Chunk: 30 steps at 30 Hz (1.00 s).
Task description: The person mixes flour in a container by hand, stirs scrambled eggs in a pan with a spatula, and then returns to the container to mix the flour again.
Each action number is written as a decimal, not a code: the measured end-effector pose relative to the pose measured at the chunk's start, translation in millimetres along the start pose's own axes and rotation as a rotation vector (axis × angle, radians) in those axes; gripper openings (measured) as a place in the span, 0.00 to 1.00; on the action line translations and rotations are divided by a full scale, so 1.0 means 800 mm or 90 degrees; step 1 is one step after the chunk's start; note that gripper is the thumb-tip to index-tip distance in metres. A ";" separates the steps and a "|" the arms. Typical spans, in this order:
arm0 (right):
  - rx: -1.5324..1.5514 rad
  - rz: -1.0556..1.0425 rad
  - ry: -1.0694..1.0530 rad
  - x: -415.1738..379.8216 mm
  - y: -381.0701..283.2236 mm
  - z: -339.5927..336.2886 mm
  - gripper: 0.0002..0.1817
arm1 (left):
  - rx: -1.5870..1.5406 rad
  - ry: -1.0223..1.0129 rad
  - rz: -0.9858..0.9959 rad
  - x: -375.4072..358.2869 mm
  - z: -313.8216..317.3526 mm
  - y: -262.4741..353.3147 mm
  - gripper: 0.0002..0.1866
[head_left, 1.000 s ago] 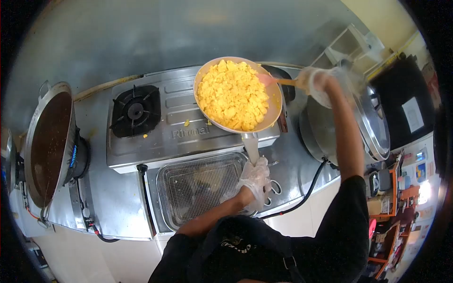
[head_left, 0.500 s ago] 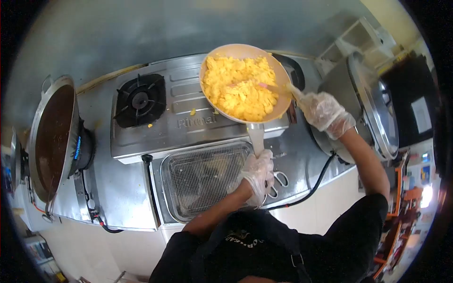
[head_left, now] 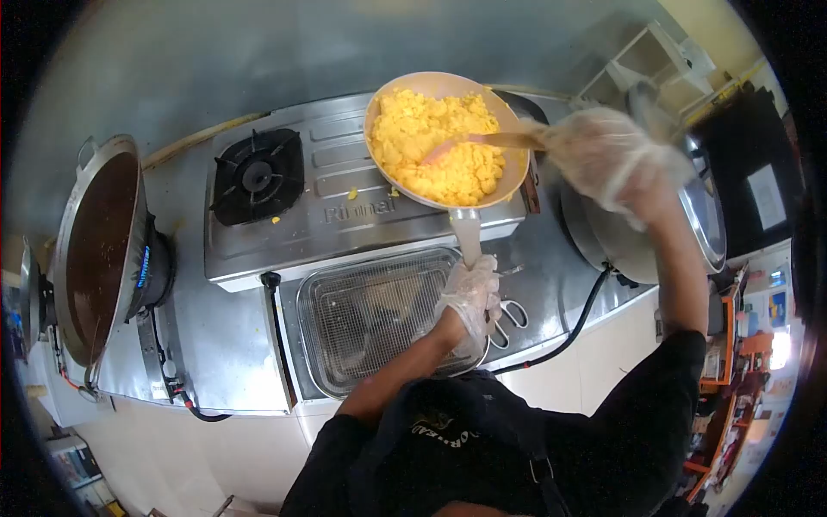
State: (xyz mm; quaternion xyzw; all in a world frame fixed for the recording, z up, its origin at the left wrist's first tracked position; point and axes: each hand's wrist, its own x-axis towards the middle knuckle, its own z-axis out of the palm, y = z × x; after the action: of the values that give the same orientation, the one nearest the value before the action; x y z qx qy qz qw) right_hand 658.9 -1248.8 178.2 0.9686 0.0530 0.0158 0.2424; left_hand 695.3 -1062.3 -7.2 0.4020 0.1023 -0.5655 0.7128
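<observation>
A round pan [head_left: 517,177] with a pale inside is over the right side of a steel two-burner stove [head_left: 340,226]. Yellow scrambled egg [head_left: 413,129] in crumbly lumps fills much of it. My left hand [head_left: 469,293], in a clear plastic glove, is wrapped round the pan's light handle [head_left: 468,237]. Gloved too and blurred by motion, my right hand [head_left: 603,159] grips the brown handle of a spatula [head_left: 504,140]. Its pinkish blade rests in the egg near the pan's middle.
A wire-mesh tray [head_left: 370,314] lies in front of the stove, with scissors [head_left: 510,323] at its right. On the left stands a large wok [head_left: 99,250] of brown liquid over a blue flame. A big lidded pot [head_left: 633,250] and black hose [head_left: 577,332] are at right.
My right hand has moved up and right, and the spatula now lies flatter, more of it showing over the egg. The pan has shifted slightly upward in view, still in my left hand.
</observation>
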 end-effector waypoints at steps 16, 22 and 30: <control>0.131 0.068 -0.183 0.041 -0.033 -0.005 0.13 | 0.006 0.023 0.003 0.008 0.007 -0.006 0.08; 0.036 0.076 -0.263 0.017 -0.078 -0.030 0.14 | -0.065 -0.040 -0.001 0.018 0.000 -0.017 0.08; 0.028 0.123 -0.152 0.025 -0.089 0.053 0.13 | -0.095 -0.052 -0.020 0.010 0.003 -0.026 0.05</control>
State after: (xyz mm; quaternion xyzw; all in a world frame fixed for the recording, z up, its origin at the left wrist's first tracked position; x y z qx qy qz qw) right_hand 674.6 -1204.0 107.3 0.9694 -0.0690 -0.0772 0.2228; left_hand 679.1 -1070.3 -19.9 0.3228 0.1211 -0.5833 0.7354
